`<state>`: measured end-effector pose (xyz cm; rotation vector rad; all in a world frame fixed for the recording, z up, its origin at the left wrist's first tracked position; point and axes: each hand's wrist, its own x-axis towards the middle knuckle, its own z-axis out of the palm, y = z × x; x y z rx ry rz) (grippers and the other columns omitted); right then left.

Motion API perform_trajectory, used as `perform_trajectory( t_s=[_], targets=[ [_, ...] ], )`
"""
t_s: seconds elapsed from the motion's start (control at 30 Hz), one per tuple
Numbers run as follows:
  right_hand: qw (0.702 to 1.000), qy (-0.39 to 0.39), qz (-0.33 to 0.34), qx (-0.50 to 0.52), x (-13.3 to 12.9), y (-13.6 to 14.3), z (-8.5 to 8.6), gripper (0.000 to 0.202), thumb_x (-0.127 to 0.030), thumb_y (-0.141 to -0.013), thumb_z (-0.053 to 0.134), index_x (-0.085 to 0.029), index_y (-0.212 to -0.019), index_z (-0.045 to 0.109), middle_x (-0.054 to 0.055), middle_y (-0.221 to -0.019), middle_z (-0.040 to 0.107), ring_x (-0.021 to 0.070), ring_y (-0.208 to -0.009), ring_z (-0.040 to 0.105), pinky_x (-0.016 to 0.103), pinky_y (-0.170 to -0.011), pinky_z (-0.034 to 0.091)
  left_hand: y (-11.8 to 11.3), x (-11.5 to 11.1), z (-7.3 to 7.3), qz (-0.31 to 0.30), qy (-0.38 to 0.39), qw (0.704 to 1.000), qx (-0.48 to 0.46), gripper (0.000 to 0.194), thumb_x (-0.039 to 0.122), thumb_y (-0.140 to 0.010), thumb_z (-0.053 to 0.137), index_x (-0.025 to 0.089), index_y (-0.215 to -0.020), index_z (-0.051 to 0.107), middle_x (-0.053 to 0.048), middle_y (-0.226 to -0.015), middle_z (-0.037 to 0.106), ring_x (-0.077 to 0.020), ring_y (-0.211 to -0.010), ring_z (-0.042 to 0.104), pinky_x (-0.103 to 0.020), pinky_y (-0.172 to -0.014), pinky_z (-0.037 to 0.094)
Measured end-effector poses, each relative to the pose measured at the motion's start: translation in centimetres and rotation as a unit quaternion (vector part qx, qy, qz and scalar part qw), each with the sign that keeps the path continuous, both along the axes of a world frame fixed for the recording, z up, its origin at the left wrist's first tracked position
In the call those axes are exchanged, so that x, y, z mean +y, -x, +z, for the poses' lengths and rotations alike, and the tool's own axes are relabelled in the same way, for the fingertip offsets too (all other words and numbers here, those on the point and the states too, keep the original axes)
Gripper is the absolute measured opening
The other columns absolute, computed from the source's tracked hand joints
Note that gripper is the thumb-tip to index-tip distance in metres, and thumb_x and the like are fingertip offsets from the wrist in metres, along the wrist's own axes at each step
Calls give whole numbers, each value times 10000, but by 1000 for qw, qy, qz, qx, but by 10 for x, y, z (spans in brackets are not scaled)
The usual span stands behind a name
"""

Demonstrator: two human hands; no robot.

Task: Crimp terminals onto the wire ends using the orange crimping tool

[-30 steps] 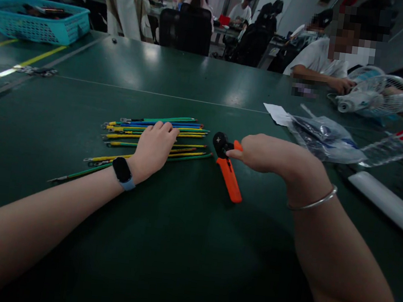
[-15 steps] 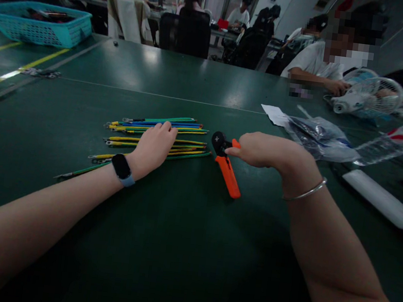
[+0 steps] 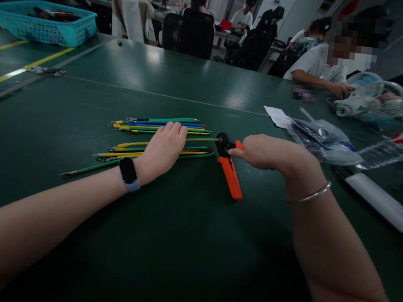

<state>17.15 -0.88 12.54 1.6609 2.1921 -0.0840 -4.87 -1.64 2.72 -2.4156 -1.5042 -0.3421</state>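
Several yellow, green and blue wires [image 3: 132,146] with metal lugs lie side by side on the dark green table. Over them is my left hand [image 3: 167,147], its fingers closed round one yellow-green wire [image 3: 201,139]. The right end of that wire reaches the black head of an orange-handled crimping tool [image 3: 231,178]; whether it sits inside the jaws is too small to tell. My right hand [image 3: 260,151] grips the tool's upper handle, while the lower handle stands spread away from it.
A blue basket [image 3: 51,29] stands at the far left. To the right lie a paper slip [image 3: 276,116], plastic bags [image 3: 328,139] and a white roll-like object [image 3: 384,203]. Across the table a person [image 3: 314,69] handles a white fan [image 3: 372,101].
My left hand has moved slightly right, and a yellow-green wire now stretches from it to the tool's head. My right hand keeps its hold on the tool. The view has shifted a little.
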Motion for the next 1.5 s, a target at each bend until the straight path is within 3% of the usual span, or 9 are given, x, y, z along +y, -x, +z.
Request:
perform_trajectory(
  t_s=[0.1,0.57,0.87,1.5],
  targets=[
    [998,35,-23,-39,-1,4,1,525,-486,-986,400,-120,-1000,776,117,-741,706,231,-701,666,351,-683,496,-1,0,-2,-12,-10,1000,8,193,24,-949,411,110,-1055,547,-147,-1069,612,-256,-966,572,-395,-838,520],
    [997,15,-51,-62,-8,11,-2,541,-493,-992,387,-111,-1190,716,182,-1046,739,303,-938,702,355,-679,498,1,2,-2,-47,-18,998,22,254,-29,-940,375,49,-1072,578,-173,-1082,602,-258,-997,566,-381,-853,539],
    [997,6,-52,-57,-10,12,-3,520,-477,-992,396,-116,-1174,723,191,-1071,740,326,-959,705,386,-696,506,-3,-3,8,-50,-57,994,84,275,-51,-928,363,36,-1059,589,-170,-1036,606,-268,-988,581,-367,-808,551],
    [998,-20,-25,-58,-5,6,-13,489,-475,-982,448,-114,-1065,767,196,-959,759,329,-918,734,397,-717,552,-2,0,6,-109,-137,981,85,260,-22,-952,376,43,-1022,618,-142,-972,617,-248,-923,578,-343,-766,528]
  ],
)
